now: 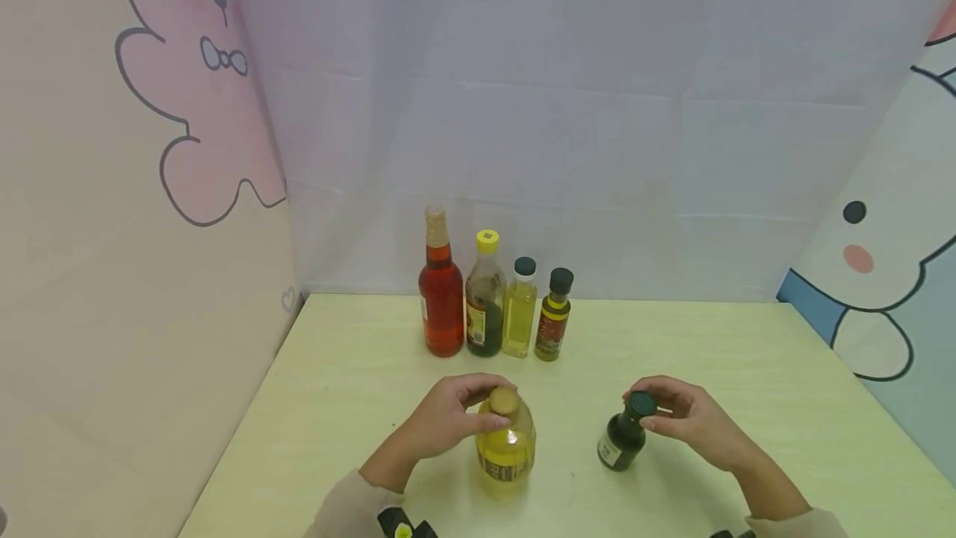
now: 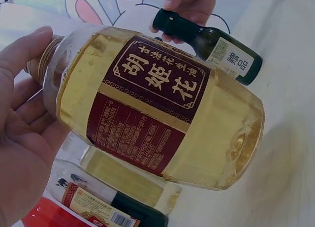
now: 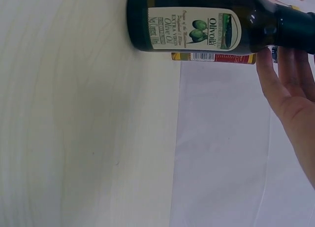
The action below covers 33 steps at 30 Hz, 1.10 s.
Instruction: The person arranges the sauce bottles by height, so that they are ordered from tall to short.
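Note:
My left hand point(image 1: 451, 419) grips a clear bottle of yellow cooking oil point(image 1: 505, 448) by its gold-capped neck. In the left wrist view this oil bottle point(image 2: 147, 104) shows a dark red label with gold characters. My right hand point(image 1: 690, 422) pinches the neck of a small dark green olive oil bottle point(image 1: 621, 440), just under its cap. The right wrist view has the olive oil bottle point(image 3: 202, 22) with its cream label facing the camera and the fingers point(image 3: 290, 79) at its neck. In the head view the olive oil bottle stands tilted, to the right of the yellow one.
Toward the back of the pale table point(image 1: 358, 405) stand a red-liquid bottle point(image 1: 442, 305), a yellow-capped dark sauce bottle point(image 1: 485, 305), a slim oil bottle point(image 1: 519, 314) and a small black-capped bottle point(image 1: 553, 322), in a row. A white cloth backdrop point(image 1: 523, 106) hangs behind.

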### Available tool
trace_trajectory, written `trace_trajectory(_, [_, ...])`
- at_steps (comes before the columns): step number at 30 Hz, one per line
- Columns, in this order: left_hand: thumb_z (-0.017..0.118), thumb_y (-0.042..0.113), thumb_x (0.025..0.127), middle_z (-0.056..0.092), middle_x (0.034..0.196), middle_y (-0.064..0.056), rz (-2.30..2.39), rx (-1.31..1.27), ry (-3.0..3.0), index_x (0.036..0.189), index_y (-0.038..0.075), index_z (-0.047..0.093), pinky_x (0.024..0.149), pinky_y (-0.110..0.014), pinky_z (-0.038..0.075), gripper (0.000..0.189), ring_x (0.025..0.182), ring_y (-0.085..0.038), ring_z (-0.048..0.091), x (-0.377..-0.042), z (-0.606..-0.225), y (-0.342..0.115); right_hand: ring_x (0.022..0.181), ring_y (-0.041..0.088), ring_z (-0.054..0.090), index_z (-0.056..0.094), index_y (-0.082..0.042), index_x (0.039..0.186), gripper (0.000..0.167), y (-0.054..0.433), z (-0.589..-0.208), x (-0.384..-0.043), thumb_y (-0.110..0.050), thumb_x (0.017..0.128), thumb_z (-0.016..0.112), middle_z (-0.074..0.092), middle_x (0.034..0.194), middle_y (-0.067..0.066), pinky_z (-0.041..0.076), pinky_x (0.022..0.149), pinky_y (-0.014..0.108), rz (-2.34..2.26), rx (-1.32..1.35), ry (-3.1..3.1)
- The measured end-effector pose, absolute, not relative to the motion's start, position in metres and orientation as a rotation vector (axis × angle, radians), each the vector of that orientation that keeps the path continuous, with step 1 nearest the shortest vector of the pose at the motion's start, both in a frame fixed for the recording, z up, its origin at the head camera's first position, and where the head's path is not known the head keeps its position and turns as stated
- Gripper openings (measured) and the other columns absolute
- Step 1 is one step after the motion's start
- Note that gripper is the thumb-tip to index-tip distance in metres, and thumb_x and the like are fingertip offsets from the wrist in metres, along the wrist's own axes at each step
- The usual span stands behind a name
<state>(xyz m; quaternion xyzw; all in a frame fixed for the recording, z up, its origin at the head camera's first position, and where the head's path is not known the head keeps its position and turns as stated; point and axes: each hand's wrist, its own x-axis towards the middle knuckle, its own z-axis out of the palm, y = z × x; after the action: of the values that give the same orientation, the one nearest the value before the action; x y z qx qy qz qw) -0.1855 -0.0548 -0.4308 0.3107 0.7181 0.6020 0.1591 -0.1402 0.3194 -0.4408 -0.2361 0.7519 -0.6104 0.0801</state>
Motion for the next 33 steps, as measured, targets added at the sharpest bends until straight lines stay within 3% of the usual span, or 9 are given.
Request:
trace_trajectory(12, [0.072,0.013,0.089,0.065,0.118,-0.006,1.783,0.868,2.073,0.121,0.001,0.064,0.104,-0.033,0.039,0.035,0.118,-0.022,0.056,-0.189,-0.417,-0.050,0.106,0.016,0.062,0.057,0.005,0.122,0.028,0.320,-0.440,-0.141,0.009,0.094,0.054,0.065,0.116,0.005,0.054,0.081,0.033,-1.836,-0.733,2.251])
trace_trajectory(19, [0.072,0.015,0.089,0.064,0.121,-0.006,1.775,0.885,2.098,0.122,0.002,0.064,0.104,-0.036,0.040,0.036,0.120,-0.023,0.055,-0.194,-0.410,-0.044,0.105,0.016,0.063,0.057,0.004,0.121,0.028,0.319,-0.439,-0.140,0.009,0.094,0.055,0.064,0.115,0.015,0.055,0.081,0.032,-1.835,-0.729,2.265])
trace_trajectory(33, [0.071,0.020,0.091,0.063,0.125,-0.003,1.701,0.899,2.180,0.129,0.006,0.062,0.102,-0.040,0.042,0.041,0.123,-0.024,0.053,-0.205,-0.394,-0.022,0.104,0.016,0.063,0.058,0.004,0.120,0.028,0.317,-0.442,-0.140,0.010,0.093,0.055,0.066,0.114,0.006,0.055,0.081,0.033,-1.850,-0.728,2.257])
